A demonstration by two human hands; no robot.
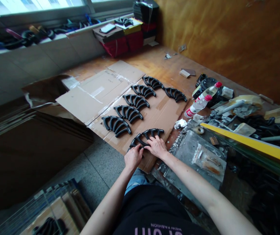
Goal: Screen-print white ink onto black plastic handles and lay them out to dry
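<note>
Both hands meet at the near edge of a flattened cardboard sheet [162, 112], over a fan-shaped row of black curved tubes [152, 132]. My left hand [133, 158] pinches the lower left part of this row, with its fingertips closed at a tube's end. Just to its right, my right hand [157, 147] curls its fingers over the lower ends of the middle tubes, thumb pointing toward the left hand. The fingers partly hide the tubes they grip. Several similar black fans lie farther up the cardboard, among them the nearest left fan [116, 125] and a far right one [176, 94].
Right of the cardboard stand plastic bottles with red caps [198, 106], a tape roll [198, 130] and a cluttered grey plate [196, 156]. A yellow-edged bar [250, 143] juts in at right. Red boxes [115, 45] sit at the back; a wire rack [44, 205] stands lower left.
</note>
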